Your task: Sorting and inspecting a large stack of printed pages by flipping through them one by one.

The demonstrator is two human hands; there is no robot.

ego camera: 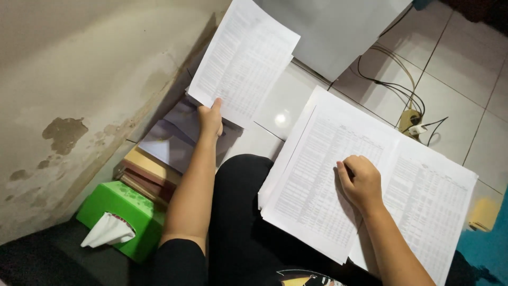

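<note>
White printed sheets (pixel 244 61) are pinched at their lower corner in your left hand (pixel 210 117), thumb on top, and held up over the tiles beside the wall. They look like two sheets, one offset behind the other. Your right hand (pixel 361 181) is curled into a loose fist, resting on the two stacks (pixel 312 201) spread side by side across your lap. By your left arm stands one green tissue box (pixel 124 212), next to a pile of books (pixel 148 172). Beyond the stacks, cables (pixel 394 87) run to one socket.
</note>
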